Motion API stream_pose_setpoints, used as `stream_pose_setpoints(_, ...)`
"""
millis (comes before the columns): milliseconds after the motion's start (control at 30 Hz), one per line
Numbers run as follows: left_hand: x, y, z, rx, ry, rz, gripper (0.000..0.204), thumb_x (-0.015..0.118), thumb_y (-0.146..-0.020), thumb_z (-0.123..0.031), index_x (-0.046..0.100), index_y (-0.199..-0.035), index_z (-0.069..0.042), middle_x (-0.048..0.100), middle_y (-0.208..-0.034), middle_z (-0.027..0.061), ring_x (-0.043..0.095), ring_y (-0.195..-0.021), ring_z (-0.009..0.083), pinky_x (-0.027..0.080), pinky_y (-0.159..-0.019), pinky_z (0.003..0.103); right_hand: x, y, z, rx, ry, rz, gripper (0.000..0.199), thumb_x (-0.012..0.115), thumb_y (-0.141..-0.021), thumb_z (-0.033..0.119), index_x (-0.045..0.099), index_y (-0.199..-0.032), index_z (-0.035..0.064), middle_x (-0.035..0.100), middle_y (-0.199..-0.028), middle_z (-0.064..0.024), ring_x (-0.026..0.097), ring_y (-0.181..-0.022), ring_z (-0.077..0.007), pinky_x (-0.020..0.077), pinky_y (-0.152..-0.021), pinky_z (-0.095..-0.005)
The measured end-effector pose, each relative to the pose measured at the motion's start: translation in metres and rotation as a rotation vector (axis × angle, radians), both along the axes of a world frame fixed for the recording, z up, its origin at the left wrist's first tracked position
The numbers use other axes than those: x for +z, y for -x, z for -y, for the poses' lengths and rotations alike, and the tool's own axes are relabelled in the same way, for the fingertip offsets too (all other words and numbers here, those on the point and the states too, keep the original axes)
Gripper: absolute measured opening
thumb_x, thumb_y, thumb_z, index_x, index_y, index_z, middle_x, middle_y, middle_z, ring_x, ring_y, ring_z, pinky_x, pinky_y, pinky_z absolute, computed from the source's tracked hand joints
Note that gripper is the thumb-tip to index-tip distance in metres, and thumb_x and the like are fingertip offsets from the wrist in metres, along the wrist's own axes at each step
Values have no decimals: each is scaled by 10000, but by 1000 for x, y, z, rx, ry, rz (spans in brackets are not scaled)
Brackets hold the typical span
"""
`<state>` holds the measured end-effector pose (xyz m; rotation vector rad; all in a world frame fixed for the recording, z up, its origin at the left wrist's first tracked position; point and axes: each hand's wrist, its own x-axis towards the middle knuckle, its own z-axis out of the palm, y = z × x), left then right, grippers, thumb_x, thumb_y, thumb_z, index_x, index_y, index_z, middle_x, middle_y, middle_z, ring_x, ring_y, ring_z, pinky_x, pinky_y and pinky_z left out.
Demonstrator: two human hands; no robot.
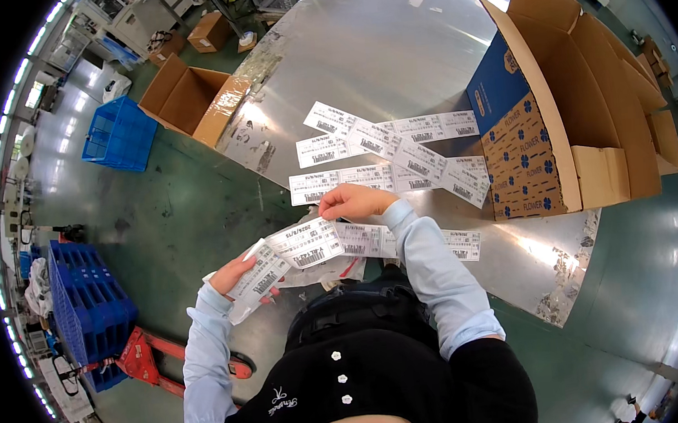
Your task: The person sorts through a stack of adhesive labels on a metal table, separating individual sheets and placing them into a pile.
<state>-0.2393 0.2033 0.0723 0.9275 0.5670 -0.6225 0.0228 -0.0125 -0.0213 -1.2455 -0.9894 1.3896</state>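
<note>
My left hand (232,274) is closed around a strip of white printed labels (307,243) with barcodes, held in front of my waist at the table's near edge. Part of the strip folds down over my left fingers. Thumb and fingertips of my right hand (358,201) pinch the upper edge of a label in the same strip. To the right of my hands, more of the labels (366,239) run under my right forearm. Just beyond, several label strips (341,184) lie crossed and overlapping on the metal table (360,61).
A large open cardboard box (520,159) stands on the table's right side. Past the left edge are an open carton (222,110) and a blue crate (119,134). Blue pallets (90,303) and a red pallet jack (141,360) stand at the lower left.
</note>
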Motion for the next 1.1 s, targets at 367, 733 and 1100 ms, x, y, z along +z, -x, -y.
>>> stream_pose_setpoints(367, -4, 14, 9, -36, 47, -78, 597, 537, -910, -362, 318, -1383, -70, 559, -1135, 198, 637, -858, 348, 552, -705, 445, 25, 3, 15, 72, -55, 229, 259, 590, -895, 291, 632, -897, 34, 607, -764, -3, 514, -713, -93, 436, -668, -269)
stream_pose_setpoints(733, -3, 13, 19, -105, 65, -83, 637, 510, -914, -376, 266, -1413, -64, 580, -1091, 232, 643, -865, 373, 555, -683, 472, 30, 6, 20, 61, -48, 295, 275, 561, -903, 271, 642, -871, 10, 605, -708, -32, 517, -671, -108, 428, -642, -288)
stream_pose_setpoints(1100, -19, 21, 27, -47, 138, -44, 588, 492, -919, -387, 341, -1353, -20, 563, -1127, 220, 627, -927, 363, 541, -741, 489, 27, -24, 29, -121, -24, 353, 334, 498, -947, 314, 617, -867, 13, 604, -745, -60, 506, -700, -140, 438, -681, -309)
